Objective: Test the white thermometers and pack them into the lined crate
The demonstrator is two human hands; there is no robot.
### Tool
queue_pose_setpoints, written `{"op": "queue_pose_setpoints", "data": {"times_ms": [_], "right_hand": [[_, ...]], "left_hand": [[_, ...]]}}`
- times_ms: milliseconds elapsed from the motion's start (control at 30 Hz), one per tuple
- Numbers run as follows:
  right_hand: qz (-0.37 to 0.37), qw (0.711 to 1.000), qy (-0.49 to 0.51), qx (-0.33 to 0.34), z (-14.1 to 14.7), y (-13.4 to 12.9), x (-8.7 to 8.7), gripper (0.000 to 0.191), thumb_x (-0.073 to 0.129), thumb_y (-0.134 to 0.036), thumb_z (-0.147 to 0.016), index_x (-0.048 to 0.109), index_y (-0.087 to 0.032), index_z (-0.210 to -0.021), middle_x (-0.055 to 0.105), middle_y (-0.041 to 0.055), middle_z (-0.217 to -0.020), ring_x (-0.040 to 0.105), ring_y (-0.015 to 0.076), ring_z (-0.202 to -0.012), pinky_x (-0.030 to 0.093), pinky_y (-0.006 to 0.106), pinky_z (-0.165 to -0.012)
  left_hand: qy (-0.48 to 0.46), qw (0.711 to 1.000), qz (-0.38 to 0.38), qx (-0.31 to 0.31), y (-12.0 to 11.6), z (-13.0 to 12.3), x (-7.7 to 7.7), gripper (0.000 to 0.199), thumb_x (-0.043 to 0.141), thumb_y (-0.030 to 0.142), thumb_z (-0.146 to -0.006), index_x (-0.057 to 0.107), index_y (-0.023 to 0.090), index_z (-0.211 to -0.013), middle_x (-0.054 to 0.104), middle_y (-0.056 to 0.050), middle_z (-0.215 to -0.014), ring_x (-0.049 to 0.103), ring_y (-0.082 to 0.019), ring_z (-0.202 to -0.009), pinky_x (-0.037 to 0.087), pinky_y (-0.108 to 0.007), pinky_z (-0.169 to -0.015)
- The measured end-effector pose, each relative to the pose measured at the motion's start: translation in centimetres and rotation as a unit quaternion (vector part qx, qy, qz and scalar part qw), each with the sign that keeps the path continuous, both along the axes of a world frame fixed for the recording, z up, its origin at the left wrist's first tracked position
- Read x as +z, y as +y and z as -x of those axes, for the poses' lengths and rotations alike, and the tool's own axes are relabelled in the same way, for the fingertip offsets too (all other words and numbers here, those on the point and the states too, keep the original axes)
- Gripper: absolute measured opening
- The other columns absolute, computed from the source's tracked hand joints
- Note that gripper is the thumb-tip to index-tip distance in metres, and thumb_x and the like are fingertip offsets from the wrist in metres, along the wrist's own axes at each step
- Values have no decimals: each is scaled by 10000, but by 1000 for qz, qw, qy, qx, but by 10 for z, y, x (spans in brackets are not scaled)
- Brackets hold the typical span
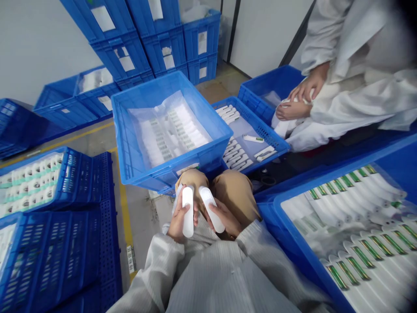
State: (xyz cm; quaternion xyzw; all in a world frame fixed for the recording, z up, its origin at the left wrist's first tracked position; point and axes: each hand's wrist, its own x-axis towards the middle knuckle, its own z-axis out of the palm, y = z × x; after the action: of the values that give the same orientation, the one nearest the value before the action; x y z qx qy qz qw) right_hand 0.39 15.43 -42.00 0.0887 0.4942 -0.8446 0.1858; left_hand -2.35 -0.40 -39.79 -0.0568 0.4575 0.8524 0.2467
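Observation:
My left hand [177, 224] is closed around a long white rounded piece [188, 212], held upright over my lap. A similar white piece [212, 209], tilted to the left at its top, is gripped in my right hand [228, 221]. The two pieces are apart, smooth faces up. Just beyond my knees stands a blue crate [172, 167] lined with white film and holding rows of white pieces [182, 126]. To the right, a large blue crate [293, 234] holds white pieces with green-and-gold cylinders [371, 252] in them.
A low blue tray [276, 145] holds more white pieces. Beside it, a person's hands [301, 98] rest together near another blue crate [249, 93]. Stacked blue crates [166, 39] stand behind, and more crates [81, 174] are on the left.

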Motion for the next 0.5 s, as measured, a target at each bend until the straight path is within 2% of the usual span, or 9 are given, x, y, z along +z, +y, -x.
{"op": "queue_pose_setpoints", "data": {"times_ms": [133, 200, 333, 500], "right_hand": [[-10, 1000, -23, 7, 1, 0, -2, 457, 669, -512, -781, 521, -170, -1046, 535, -61, -531, 449, 78, -332, 361, 174, -285], [9, 999, -41, 12, 2, 1, -2, 502, 687, -513, -756, 528, -161, -1076, 537, -59, -543, 455, 84, -331, 370, 183, -279], [85, 995, -55, 7, 5, 4, -1, 487, 668, -508, -750, 546, -174, -1083, 527, -58, -579, 424, 75, -317, 363, 187, -261], [121, 991, -53, 5, 5, 7, 3, 441, 635, -470, -765, 557, -162, -1071, 523, -55, -588, 403, 66, -330, 359, 170, -267]], "left_hand": [[-7, 1000, 0, 8, 1, 1, -1, 886, 609, 318, -797, 70, 263, -1499, 563, 19, -714, 540, -136, -519, 479, -284, -528], [-2, 1000, -6, 9, 0, 1, -5, 875, 612, 321, -798, 87, 256, -1496, 570, 15, -716, 559, -149, -540, 480, -298, -556], [7, 999, -34, 18, -1, 2, -13, 827, 592, 310, -814, 111, 249, -1484, 576, 14, -711, 531, -128, -534, 458, -267, -549], [-1, 998, -56, 29, -2, 3, -15, 848, 597, 307, -810, 84, 259, -1484, 562, 23, -699, 497, -112, -521, 424, -233, -519]]}}
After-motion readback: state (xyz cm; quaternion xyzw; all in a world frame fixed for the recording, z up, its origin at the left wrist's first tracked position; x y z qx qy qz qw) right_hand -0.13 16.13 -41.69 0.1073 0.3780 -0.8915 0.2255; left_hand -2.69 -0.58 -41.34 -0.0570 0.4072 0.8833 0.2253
